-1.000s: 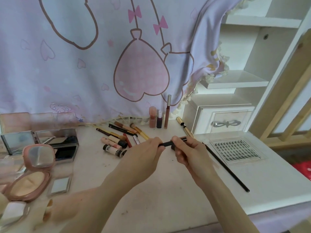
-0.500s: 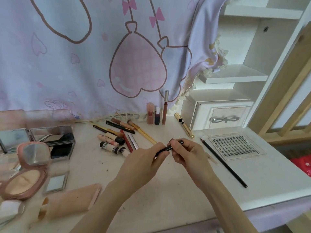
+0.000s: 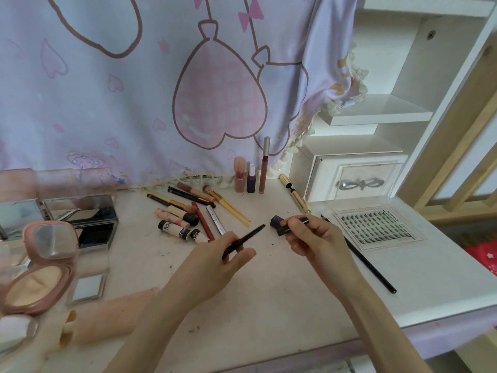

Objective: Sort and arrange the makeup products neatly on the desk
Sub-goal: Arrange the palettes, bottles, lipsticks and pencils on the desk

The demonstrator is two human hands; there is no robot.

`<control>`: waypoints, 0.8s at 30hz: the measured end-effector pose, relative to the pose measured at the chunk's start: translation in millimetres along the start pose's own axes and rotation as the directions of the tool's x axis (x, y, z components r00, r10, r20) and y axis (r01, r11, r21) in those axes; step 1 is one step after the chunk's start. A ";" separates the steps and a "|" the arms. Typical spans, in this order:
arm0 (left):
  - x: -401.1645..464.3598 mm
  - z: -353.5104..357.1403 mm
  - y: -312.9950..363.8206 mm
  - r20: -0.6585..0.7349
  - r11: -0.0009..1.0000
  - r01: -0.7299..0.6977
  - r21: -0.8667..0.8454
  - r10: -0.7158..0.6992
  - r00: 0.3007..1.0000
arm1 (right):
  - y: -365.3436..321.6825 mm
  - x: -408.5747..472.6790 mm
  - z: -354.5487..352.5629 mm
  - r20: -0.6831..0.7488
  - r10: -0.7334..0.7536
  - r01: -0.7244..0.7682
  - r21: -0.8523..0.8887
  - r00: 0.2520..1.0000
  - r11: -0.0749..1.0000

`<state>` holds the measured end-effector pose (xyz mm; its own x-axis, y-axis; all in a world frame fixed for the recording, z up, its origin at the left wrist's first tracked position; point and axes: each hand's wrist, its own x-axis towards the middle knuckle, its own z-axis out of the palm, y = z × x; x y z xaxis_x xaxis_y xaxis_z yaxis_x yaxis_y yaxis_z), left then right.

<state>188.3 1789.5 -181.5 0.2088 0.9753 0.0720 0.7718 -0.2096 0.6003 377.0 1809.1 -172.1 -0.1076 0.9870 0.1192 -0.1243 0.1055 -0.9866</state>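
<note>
your left hand [image 3: 215, 258] covers the lower end of the thin black stick [image 3: 243, 240]. your right hand [image 3: 313, 238] hides most of the dark cap [image 3: 278, 224]. the pink compact [image 3: 35, 275] runs off the left edge.

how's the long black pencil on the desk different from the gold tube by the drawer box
The long black pencil is thin and plain black; the gold tube is thicker, shiny gold with a black band near its far end. The pencil is clearly longer. The pencil's far end is hidden behind the right hand; the tube lies fully in view. Both lie flat on the desk, slanting the same way.
</note>
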 end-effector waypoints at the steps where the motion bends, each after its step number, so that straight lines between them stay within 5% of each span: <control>1: 0.7 1.0 1.1 0.008 0.999 0.022 -0.040 -0.022 1.000 | 0.6 -0.1 -2.5 -0.025 0.001 -0.001 0.008 1.000 1.000; 5: 5.0 13.0 4.2 0.023 0.962 0.101 -0.253 -0.099 0.995 | 6.3 -2.3 -19.3 -0.182 0.014 -0.011 0.014 0.983 1.000; 11: 9.2 42.4 22.5 0.046 0.948 0.182 -0.262 -0.176 0.983 | 15.6 -9.7 -60.3 -0.385 -0.058 -0.110 -0.400 0.921 0.910; 18: 36.5 80.5 62.8 -0.034 0.975 0.184 -0.121 -0.190 0.981 | 24.3 -6.7 -78.6 -0.314 -0.189 -0.179 -0.839 0.930 0.513; 24: 50.4 100.4 82.0 -0.133 0.979 0.204 -0.001 -0.202 0.970 | 26.2 -3.6 -81.4 -0.268 -0.253 -0.126 -0.876 0.929 0.466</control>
<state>322.4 1814.5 -208.6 -0.0332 0.9980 0.0546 0.7977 -0.0064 0.6031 454.5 1818.1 -207.5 0.1963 0.9232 0.3304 0.8195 0.0305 -0.5722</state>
